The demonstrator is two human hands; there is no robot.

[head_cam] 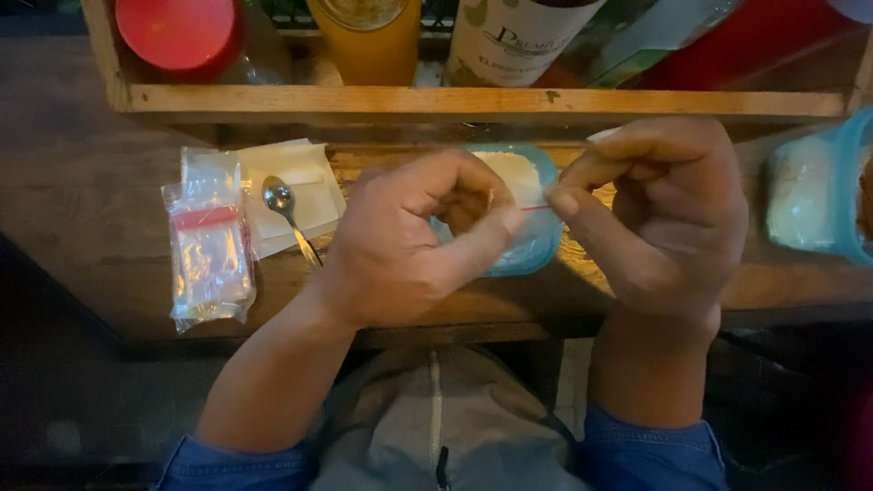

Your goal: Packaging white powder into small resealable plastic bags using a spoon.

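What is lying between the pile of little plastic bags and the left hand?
In the head view, a metal spoon lies on white paper, between the small clear plastic zip bags and the left hand.

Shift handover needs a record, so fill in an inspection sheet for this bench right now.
Surface: worn wooden counter, dimly lit.
Job's things: a small clear bag with a red strip pinched between both hands; blue tub of white powder directly beneath them.
Clutter: stack of small clear bags at left; spoon lying on a white napkin; second blue tub at the right edge.
Hands: left hand and right hand both pinching the bag's top edge.
Cables: nothing seen.
Surroundings: wooden rack behind holding bottles; grey zipped bag in the lap.
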